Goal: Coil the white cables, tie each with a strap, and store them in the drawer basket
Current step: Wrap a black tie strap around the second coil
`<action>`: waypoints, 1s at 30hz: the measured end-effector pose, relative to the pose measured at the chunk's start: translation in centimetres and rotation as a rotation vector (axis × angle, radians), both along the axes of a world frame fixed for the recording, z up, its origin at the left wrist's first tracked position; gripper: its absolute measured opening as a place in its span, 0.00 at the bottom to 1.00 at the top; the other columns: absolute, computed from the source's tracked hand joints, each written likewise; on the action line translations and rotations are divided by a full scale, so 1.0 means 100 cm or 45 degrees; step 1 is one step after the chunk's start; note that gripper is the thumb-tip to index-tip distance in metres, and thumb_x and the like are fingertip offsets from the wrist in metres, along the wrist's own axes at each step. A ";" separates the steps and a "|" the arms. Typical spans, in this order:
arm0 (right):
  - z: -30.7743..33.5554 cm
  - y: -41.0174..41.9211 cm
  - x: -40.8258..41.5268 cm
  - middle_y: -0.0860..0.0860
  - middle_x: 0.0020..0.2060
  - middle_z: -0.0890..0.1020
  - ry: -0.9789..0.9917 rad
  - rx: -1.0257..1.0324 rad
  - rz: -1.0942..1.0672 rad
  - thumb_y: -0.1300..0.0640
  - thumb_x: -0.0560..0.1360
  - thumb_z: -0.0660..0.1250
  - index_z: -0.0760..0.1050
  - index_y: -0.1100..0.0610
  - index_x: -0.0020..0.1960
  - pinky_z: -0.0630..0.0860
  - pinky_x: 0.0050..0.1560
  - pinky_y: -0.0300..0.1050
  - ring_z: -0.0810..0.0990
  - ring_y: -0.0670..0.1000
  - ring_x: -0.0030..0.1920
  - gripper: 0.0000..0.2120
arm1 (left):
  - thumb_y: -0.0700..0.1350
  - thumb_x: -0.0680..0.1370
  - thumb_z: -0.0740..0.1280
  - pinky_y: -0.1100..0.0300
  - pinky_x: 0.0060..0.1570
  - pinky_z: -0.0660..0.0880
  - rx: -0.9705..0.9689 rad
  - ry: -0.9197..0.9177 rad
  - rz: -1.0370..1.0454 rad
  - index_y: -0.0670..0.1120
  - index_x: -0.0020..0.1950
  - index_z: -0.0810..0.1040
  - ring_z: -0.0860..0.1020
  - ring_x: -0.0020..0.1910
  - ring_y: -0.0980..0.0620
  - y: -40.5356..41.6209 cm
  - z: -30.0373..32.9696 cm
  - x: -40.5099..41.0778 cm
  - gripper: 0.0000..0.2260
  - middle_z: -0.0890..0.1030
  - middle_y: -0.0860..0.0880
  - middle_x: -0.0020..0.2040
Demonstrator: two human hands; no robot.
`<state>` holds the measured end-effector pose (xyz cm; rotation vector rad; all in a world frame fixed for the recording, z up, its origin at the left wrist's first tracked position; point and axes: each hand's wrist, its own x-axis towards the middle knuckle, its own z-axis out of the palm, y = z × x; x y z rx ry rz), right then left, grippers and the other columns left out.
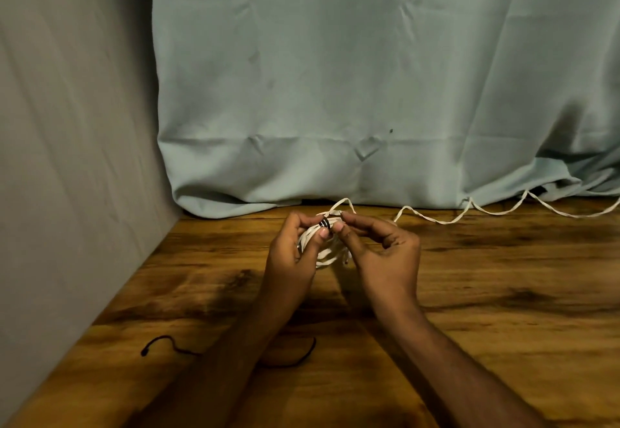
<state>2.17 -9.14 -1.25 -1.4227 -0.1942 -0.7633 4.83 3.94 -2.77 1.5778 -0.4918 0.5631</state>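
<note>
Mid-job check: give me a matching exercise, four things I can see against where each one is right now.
Things:
1. coiled white cable
2. loose white cable
3. black strap on the table
4. light green cloth

Places:
A. hangs behind the table
B. trails along the table's far edge, to the right
C. lies near the front left, by the left forearm
D. held between the left hand and right hand

Pairs: 1-D, 2-B, 3-C, 4-A

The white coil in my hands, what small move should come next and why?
Probably cinch the dark strap closed around the white coil. The left hand grips the bundle, the right hand pinches at the strap on its top, and nothing shows it fastened yet.
</note>
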 end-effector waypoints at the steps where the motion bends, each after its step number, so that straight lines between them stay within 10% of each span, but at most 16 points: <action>1: 0.000 0.000 0.000 0.49 0.44 0.90 -0.008 -0.026 -0.026 0.67 0.72 0.80 0.88 0.56 0.50 0.81 0.49 0.35 0.89 0.47 0.48 0.10 | 0.37 0.80 0.67 0.58 0.53 0.79 0.008 -0.009 0.009 0.44 0.55 0.77 0.82 0.53 0.55 0.000 0.000 0.000 0.05 0.84 0.55 0.52; 6: 0.000 -0.002 -0.003 0.46 0.38 0.89 0.111 -0.113 -0.075 0.67 0.72 0.79 0.88 0.56 0.44 0.83 0.46 0.39 0.87 0.44 0.42 0.07 | 0.39 0.80 0.68 0.62 0.53 0.77 0.083 -0.066 0.092 0.43 0.55 0.77 0.81 0.54 0.61 0.002 0.001 0.000 0.05 0.83 0.58 0.51; 13: -0.003 -0.005 0.001 0.48 0.33 0.87 0.277 -0.173 -0.127 0.63 0.71 0.80 0.87 0.56 0.39 0.83 0.41 0.47 0.86 0.48 0.36 0.04 | 0.52 0.78 0.66 0.40 0.57 0.75 0.310 -0.169 0.259 0.52 0.55 0.76 0.80 0.57 0.58 0.004 -0.002 0.002 0.08 0.83 0.58 0.54; 22: -0.003 -0.006 -0.001 0.46 0.32 0.87 0.269 -0.306 -0.113 0.61 0.72 0.78 0.87 0.53 0.39 0.81 0.41 0.44 0.86 0.47 0.37 0.06 | 0.47 0.79 0.66 0.57 0.58 0.63 0.539 -0.267 0.356 0.49 0.53 0.77 0.77 0.56 0.60 0.004 0.000 -0.001 0.05 0.82 0.57 0.53; 30: -0.007 -0.009 -0.001 0.44 0.46 0.86 0.159 -0.684 -0.196 0.55 0.78 0.76 0.88 0.48 0.50 0.79 0.49 0.41 0.83 0.41 0.48 0.04 | 0.56 0.78 0.64 0.38 0.53 0.75 0.390 -0.139 0.288 0.49 0.54 0.78 0.82 0.53 0.54 0.011 -0.004 0.005 0.12 0.83 0.55 0.51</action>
